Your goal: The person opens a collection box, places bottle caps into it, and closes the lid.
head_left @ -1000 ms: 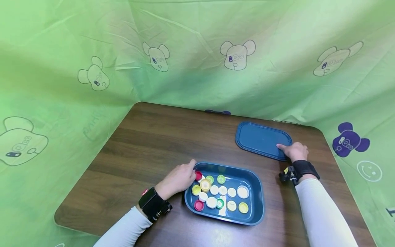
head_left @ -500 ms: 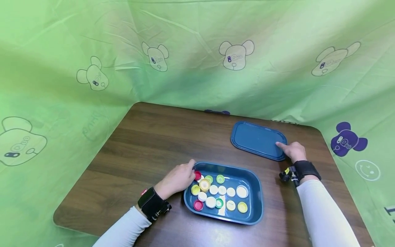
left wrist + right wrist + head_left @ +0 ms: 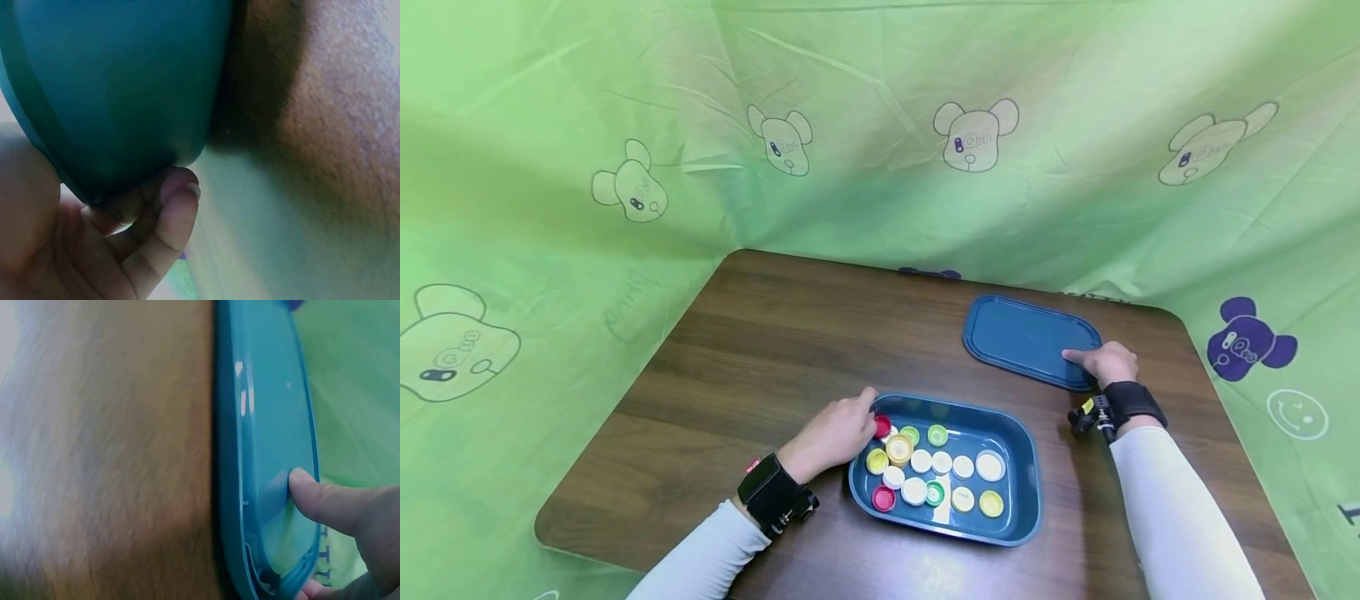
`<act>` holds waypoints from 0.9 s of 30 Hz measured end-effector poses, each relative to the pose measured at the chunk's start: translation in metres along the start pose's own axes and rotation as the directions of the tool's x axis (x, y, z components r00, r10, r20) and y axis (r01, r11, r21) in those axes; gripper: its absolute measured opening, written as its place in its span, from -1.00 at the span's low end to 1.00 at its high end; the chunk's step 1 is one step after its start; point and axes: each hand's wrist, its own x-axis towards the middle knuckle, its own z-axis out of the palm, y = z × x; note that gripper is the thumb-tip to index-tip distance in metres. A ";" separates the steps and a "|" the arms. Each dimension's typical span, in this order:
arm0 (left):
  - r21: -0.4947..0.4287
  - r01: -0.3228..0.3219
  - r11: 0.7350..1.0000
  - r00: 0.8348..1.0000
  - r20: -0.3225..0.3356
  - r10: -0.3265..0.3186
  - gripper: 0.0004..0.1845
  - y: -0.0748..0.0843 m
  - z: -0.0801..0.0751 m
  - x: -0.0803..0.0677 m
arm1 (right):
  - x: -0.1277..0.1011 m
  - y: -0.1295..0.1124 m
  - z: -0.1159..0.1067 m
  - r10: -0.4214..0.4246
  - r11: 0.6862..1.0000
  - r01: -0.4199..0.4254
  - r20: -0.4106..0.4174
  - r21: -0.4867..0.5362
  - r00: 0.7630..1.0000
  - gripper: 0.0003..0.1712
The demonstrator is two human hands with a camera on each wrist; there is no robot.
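A dark blue tray [image 3: 1021,493] sits near the table's front edge and holds several bottle caps [image 3: 936,471] in white, yellow, green and red. My left hand [image 3: 838,432] grips the tray's left rim. In the left wrist view its fingers [image 3: 165,219] curl under the tray's outer wall [image 3: 125,81]. A flat blue lid [image 3: 1026,335] lies behind and right of the tray. My right hand [image 3: 1105,363] holds the lid's near right corner. In the right wrist view the thumb [image 3: 319,497] presses on top of the lid [image 3: 262,425], with fingertips below its edge.
The brown wooden table [image 3: 790,350] has rounded corners. Green cloth with bear prints [image 3: 977,133] closes it in at the back and both sides. Bare tabletop lies left of and behind the tray.
My right hand and the lid have shifted slightly to the left. The left hand and the tray have stayed where they were.
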 end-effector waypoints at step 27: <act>-0.043 0.030 0.999 0.999 0.040 -0.028 -0.73 0.000 -0.003 -0.001 | -0.083 -0.028 -0.041 -0.410 0.442 0.428 -0.247 0.788 0.878 -0.66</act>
